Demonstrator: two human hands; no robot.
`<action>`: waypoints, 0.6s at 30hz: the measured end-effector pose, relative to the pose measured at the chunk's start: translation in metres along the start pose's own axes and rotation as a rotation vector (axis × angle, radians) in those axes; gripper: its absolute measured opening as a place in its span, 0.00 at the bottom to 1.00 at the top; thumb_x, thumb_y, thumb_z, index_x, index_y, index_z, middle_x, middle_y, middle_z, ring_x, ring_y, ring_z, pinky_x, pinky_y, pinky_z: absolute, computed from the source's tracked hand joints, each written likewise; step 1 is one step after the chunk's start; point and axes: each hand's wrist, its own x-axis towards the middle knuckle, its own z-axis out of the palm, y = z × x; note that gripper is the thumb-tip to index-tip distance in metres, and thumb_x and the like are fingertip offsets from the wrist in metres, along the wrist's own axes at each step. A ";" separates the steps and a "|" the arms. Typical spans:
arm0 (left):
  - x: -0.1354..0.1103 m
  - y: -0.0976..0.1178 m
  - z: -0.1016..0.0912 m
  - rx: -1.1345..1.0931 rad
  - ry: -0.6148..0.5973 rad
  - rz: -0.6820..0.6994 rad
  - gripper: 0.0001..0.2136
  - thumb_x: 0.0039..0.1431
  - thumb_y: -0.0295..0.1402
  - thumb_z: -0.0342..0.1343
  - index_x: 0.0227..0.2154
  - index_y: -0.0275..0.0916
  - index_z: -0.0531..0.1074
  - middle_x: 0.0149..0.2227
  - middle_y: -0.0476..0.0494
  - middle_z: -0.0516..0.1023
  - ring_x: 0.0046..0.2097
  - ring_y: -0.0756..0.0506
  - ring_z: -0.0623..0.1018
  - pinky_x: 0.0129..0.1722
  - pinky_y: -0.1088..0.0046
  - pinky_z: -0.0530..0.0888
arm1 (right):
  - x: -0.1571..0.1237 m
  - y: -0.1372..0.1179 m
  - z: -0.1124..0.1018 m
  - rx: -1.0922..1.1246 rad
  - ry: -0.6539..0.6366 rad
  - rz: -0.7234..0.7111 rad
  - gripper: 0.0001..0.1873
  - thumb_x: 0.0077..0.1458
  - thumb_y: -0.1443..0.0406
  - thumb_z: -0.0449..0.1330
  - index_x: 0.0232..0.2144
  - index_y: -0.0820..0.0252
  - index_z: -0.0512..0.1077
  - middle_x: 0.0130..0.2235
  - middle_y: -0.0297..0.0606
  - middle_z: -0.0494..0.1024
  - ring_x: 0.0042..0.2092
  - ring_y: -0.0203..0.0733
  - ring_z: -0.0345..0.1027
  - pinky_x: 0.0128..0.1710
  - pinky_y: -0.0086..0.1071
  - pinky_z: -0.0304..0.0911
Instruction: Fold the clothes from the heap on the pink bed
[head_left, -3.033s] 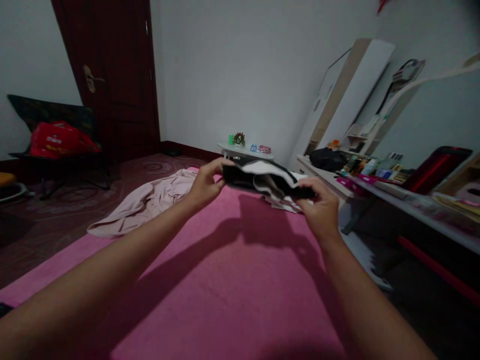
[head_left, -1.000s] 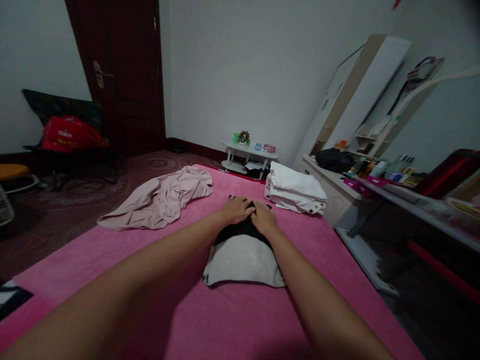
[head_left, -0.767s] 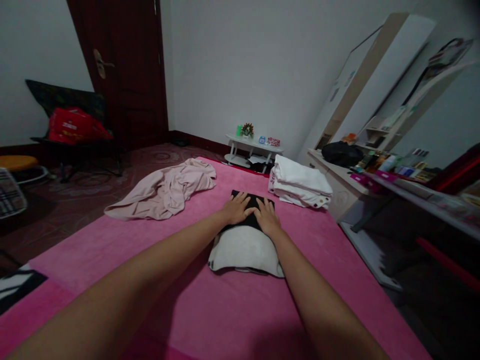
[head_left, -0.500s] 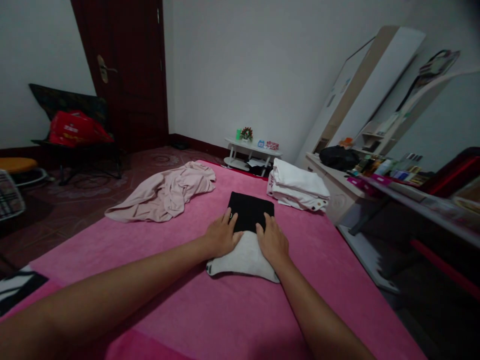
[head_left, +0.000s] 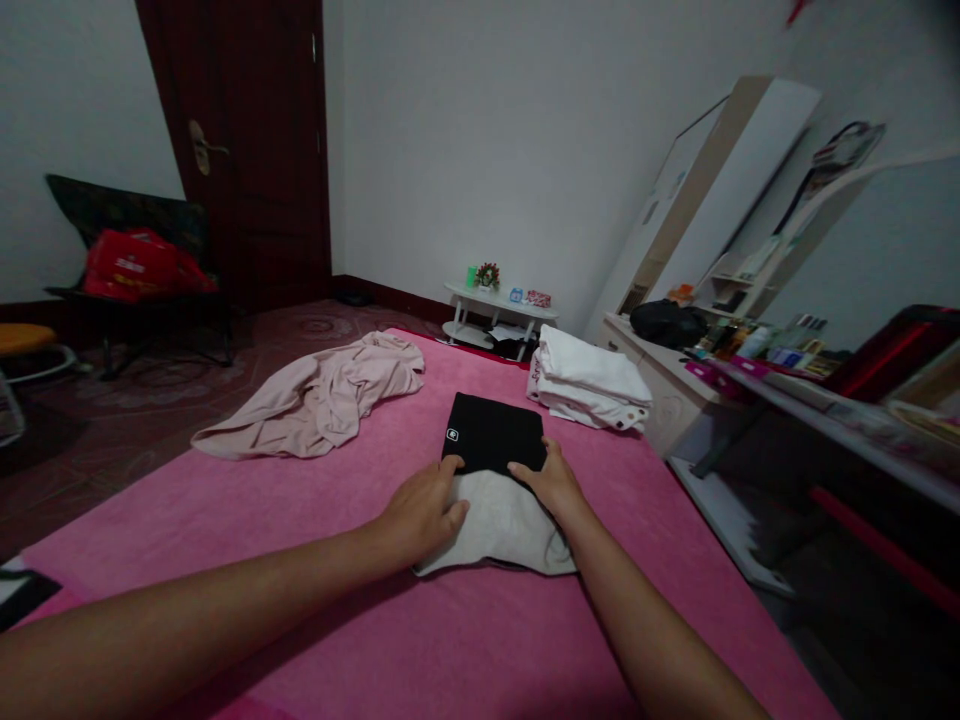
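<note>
A folded garment [head_left: 495, 480], black at its far half and light grey at the near half, lies on the pink bed cover [head_left: 315, 560]. My left hand [head_left: 424, 510] rests on its left side, fingers laid flat along the edge. On the right side my right hand [head_left: 551, 480] lies flat too, fingers pointing toward the black part. Neither hand grips the cloth.
A crumpled beige garment [head_left: 322, 395] lies at the bed's far left. A stack of folded white clothes [head_left: 589, 390] sits at the far right corner. A cluttered dresser [head_left: 750, 370] runs along the right. A low white table [head_left: 499, 305] and a dark door [head_left: 247, 150] stand beyond.
The garment, held up in both hands three seconds ago, now lies folded on the bed. My hands have slid from its far black end back toward me along its sides.
</note>
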 end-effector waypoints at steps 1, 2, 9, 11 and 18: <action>-0.002 0.004 0.000 -0.032 -0.009 0.016 0.22 0.57 0.35 0.49 0.55 0.36 0.60 0.48 0.36 0.70 0.49 0.39 0.72 0.49 0.64 0.68 | 0.002 -0.002 -0.004 -0.025 -0.019 -0.005 0.44 0.45 0.52 0.64 0.60 0.64 0.55 0.55 0.52 0.70 0.55 0.51 0.66 0.51 0.41 0.61; -0.004 0.009 0.001 -0.051 -0.017 0.041 0.21 0.57 0.34 0.49 0.54 0.37 0.61 0.48 0.36 0.69 0.48 0.40 0.72 0.48 0.64 0.69 | 0.005 -0.007 -0.009 -0.058 -0.046 -0.009 0.43 0.45 0.51 0.64 0.59 0.64 0.57 0.54 0.52 0.71 0.55 0.52 0.66 0.51 0.41 0.61; -0.022 0.069 0.027 -0.071 -0.111 0.276 0.24 0.53 0.37 0.55 0.54 0.39 0.63 0.52 0.33 0.63 0.48 0.37 0.70 0.46 0.58 0.71 | 0.001 -0.066 -0.032 -0.355 -0.307 -0.157 0.56 0.41 0.31 0.50 0.63 0.60 0.54 0.56 0.56 0.67 0.56 0.63 0.63 0.51 0.50 0.57; -0.027 0.084 0.048 -0.070 -0.167 0.417 0.31 0.51 0.41 0.59 0.58 0.40 0.59 0.57 0.30 0.60 0.52 0.32 0.68 0.48 0.54 0.70 | -0.008 -0.078 -0.025 -0.500 -0.329 -0.263 0.62 0.33 0.32 0.58 0.64 0.57 0.51 0.56 0.57 0.66 0.55 0.65 0.62 0.51 0.53 0.56; -0.033 0.101 0.111 0.039 -0.260 1.018 0.16 0.67 0.36 0.43 0.51 0.40 0.69 0.60 0.41 0.65 0.61 0.40 0.63 0.60 0.56 0.60 | -0.016 -0.070 -0.014 -0.618 -0.268 -0.389 0.53 0.38 0.43 0.64 0.63 0.54 0.53 0.51 0.53 0.69 0.52 0.60 0.63 0.49 0.49 0.57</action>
